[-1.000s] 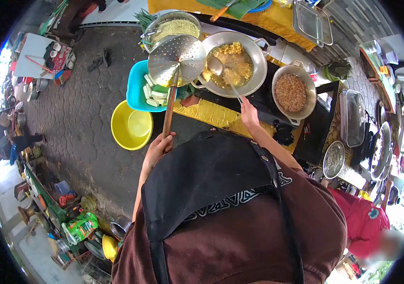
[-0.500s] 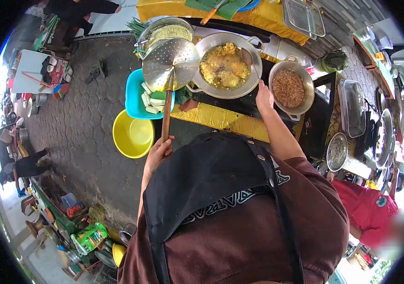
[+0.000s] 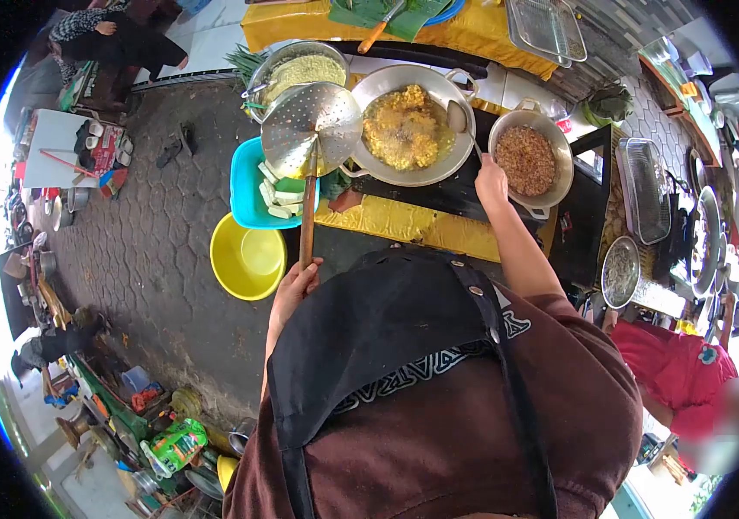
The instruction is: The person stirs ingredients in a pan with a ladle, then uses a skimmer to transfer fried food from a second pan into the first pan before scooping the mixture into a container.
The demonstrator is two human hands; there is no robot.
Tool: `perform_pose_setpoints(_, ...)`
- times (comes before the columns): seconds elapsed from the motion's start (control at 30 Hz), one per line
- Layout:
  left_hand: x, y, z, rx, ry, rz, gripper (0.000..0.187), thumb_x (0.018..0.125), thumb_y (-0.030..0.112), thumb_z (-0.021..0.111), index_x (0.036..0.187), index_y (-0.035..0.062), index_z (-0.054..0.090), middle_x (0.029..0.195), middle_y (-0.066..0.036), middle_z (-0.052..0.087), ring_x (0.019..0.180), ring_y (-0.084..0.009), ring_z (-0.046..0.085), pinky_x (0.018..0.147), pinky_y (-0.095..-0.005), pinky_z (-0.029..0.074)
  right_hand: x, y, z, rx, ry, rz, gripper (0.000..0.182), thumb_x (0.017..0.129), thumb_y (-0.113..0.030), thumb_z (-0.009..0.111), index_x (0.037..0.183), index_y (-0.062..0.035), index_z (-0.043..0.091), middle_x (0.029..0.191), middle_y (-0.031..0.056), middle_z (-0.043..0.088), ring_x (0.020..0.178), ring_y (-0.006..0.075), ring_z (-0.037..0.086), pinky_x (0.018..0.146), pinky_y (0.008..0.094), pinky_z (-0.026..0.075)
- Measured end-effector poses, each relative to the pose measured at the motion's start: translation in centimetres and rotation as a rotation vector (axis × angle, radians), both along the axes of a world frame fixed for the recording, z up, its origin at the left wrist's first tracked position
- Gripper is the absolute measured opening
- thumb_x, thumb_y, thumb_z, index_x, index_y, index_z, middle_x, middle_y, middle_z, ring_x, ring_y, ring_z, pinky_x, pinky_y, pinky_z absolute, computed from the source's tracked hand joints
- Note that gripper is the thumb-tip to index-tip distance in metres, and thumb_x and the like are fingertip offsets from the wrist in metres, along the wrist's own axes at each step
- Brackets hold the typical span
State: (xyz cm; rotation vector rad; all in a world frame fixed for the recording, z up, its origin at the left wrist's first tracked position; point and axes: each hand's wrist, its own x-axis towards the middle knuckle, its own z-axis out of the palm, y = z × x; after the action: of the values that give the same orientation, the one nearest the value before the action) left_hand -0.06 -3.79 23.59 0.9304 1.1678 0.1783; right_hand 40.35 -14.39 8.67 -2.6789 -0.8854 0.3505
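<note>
My left hand (image 3: 298,284) is closed round the wooden handle of a large perforated skimmer (image 3: 292,121). The skimmer's disc hangs between a pot of pale batter-like food (image 3: 311,71) and the wok. In my right hand (image 3: 491,180) is the handle of a metal ladle (image 3: 458,116), whose head is at the right inside of the wok (image 3: 395,175). Golden food (image 3: 404,130) fries in the oil there. To the right stands a second pan with reddish-brown fried bits (image 3: 525,161).
Below the skimmer are a turquoise basin (image 3: 242,186) with pale green pieces and a yellow basin (image 3: 224,251). Wire baskets (image 3: 645,195) stand at the right. A person in red (image 3: 672,368) is at the lower right; other people are at the left.
The ladle's head has shifted slightly within the wok, and my right hand has moved a little lower in view. The golden food lies more gathered together. The person at top left has moved.
</note>
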Motion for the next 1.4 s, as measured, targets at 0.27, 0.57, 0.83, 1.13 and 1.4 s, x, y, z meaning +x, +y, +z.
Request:
perform_pose_setpoints(0.27,-0.7,-0.5,-0.8,-0.033,-0.035,0.036,0.030,0.090,0.024,0.053,0.110,0.0016,0.051,0.065,0.005,0.039,0.058,-0.0034,0.035,0.050,-0.0179,0.026,2.2,1.0,-9.3,0.279,0.254,-0.123,0.031,0.087,-0.012,0.043,0.116,-0.0080,0.053,0.072,0.0177,0.060,0.045,0.0256,0.056,0.044,0.0381,0.044)
perform_pose_setpoints(0.57,0.4,-0.7,0.2,-0.078,-0.047,0.103,0.028,0.089,0.022,0.054,0.110,0.0022,0.052,0.065,0.005,0.041,0.058,-0.0033,0.035,0.051,-0.0174,0.027,-1.2,0.1,-1.0,0.224,0.167,0.109,0.035,0.086,-0.007,0.043,0.121,-0.0041,0.046,0.103,0.0235,0.058,0.095,0.0376,0.056,0.081,0.0455,0.043)
perform_pose_setpoints(0.83,1.0,-0.6,0.1,-0.053,-0.028,0.033,0.028,0.090,0.022,0.052,0.110,0.0020,0.051,0.065,0.005,0.039,0.058,-0.0038,0.034,0.051,-0.0179,0.026,-2.5,1.2,1.1,0.126,0.077,0.198,0.039,0.086,-0.003,0.033,0.122,-0.0005,0.045,0.111,0.0240,0.055,0.100,0.0368,0.055,0.088,0.0428,0.043)
perform_pose_setpoints(1.13,1.0,-0.9,0.2,-0.038,-0.048,0.002,0.027,0.091,0.021,0.051,0.110,0.0022,0.050,0.064,0.005,0.038,0.057,-0.0033,0.033,0.050,-0.0178,0.026,-4.4,2.3,1.1,-0.120,0.016,0.398,0.043,0.082,-0.001,0.038,0.125,0.0017,0.038,0.099,0.0224,0.057,0.088,0.0346,0.060,0.075,0.0405,0.049)
perform_pose_setpoints(1.4,0.4,0.0,-4.5,-0.030,0.007,-0.064,0.022,0.088,0.021,0.056,0.103,0.0061,0.056,0.065,0.007,0.039,0.055,-0.0012,0.035,0.049,-0.0163,0.027,-4.7,-2.1,3.2,-0.124,0.050,0.311,0.037,0.085,-0.007,0.041,0.122,-0.0014,0.037,0.100,0.0208,0.055,0.088,0.0321,0.060,0.073,0.0402,0.049)
